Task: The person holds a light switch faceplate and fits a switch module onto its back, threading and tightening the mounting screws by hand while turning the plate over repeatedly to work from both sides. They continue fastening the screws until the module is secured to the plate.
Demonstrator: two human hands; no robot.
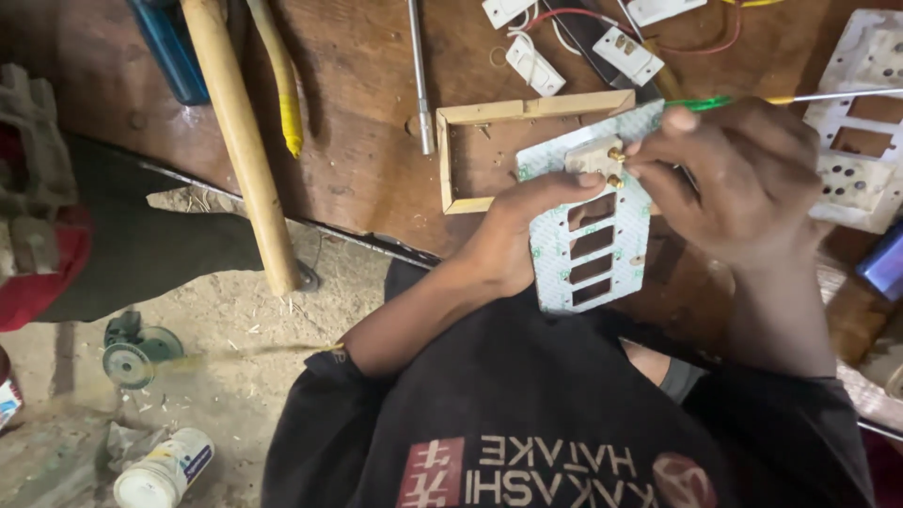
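Black fabric of the person's shirt (pixel 564 423) fills the bottom of the head view, nearest the camera. From it both bare forearms are raised toward twelve o'clock. The left hand (pixel 513 235) is closed on the edge of a white switch plate (pixel 588 245) with a row of rectangular cut-outs, its thumb pressed along the plate's upper left side. A small cream switch module (pixel 593 155) with brass terminals is seated at the plate's top opening. The right hand (pixel 734 174) is brought in from three o'clock, its fingertips (pixel 635 160) pinched on the module's brass screws, and a green-handled screwdriver (pixel 701 102) is seen lying across the top of that hand. Behind the plate, at eleven o'clock, an open wooden box frame (pixel 489 150) is laid on the brown wooden workbench (pixel 357 141). More white switch modules (pixel 534 64) with red and white wires are scattered at twelve o'clock, and a second white plate (pixel 861 122) is set at three o'clock. A wooden handle (pixel 240 141) is leaned at ten o'clock, with a white can (pixel 165 470) on the dusty floor at seven o'clock.
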